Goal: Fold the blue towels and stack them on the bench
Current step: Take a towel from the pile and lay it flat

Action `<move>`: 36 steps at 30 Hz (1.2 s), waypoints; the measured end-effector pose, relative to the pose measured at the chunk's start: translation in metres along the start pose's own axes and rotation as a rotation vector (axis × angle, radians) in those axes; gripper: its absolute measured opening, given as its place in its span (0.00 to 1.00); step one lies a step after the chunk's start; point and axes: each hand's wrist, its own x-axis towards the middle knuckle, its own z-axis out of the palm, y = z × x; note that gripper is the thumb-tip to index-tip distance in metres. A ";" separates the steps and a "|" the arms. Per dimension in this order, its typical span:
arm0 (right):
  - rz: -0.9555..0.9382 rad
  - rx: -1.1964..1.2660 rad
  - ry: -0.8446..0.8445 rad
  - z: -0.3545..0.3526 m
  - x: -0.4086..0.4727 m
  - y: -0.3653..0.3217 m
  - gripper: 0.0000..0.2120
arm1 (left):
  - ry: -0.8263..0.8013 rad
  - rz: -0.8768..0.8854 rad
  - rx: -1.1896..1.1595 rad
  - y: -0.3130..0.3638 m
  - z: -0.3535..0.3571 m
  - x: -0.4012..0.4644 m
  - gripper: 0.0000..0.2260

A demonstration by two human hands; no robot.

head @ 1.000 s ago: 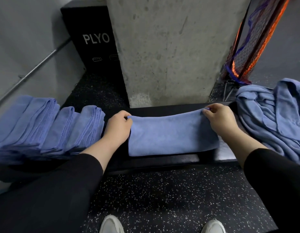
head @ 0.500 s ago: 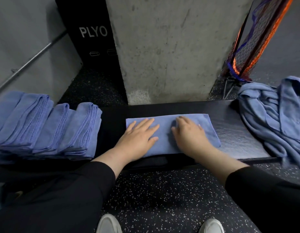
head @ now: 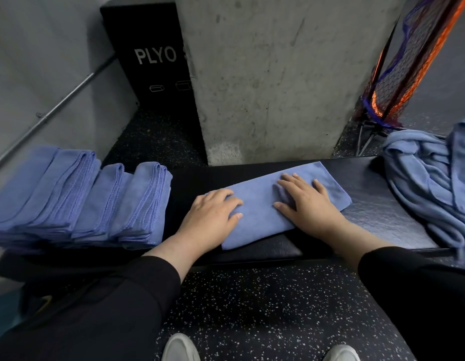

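Where folded stack (head: 77, 199) neighbours towel (head: 262, 204)

Concrete pillar (head: 278, 74), speckled black floor (head: 265, 308), grey walls (head: 43, 48).

Both hands, left hand (head: 213, 217) and right hand (head: 306, 204), lie flat on a folded towel (head: 260, 204) at the middle of the bench (head: 382, 212), between the stack (head: 77, 201) at left and the heap (head: 434, 183) at right, a pillar (head: 278, 74) behind.
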 end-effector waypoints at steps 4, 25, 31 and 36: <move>-0.149 -0.038 0.162 -0.006 -0.006 -0.027 0.13 | -0.007 -0.050 0.081 0.003 -0.003 0.000 0.16; -0.435 -0.138 -0.172 -0.011 -0.079 -0.038 0.29 | -0.102 0.211 0.045 -0.017 -0.026 -0.055 0.14; -0.412 -0.057 -0.056 -0.010 -0.083 -0.039 0.12 | -0.120 0.233 0.012 -0.012 -0.029 -0.058 0.17; -0.122 0.200 -0.092 -0.026 -0.086 -0.047 0.07 | -0.135 0.240 0.010 0.002 -0.024 -0.056 0.28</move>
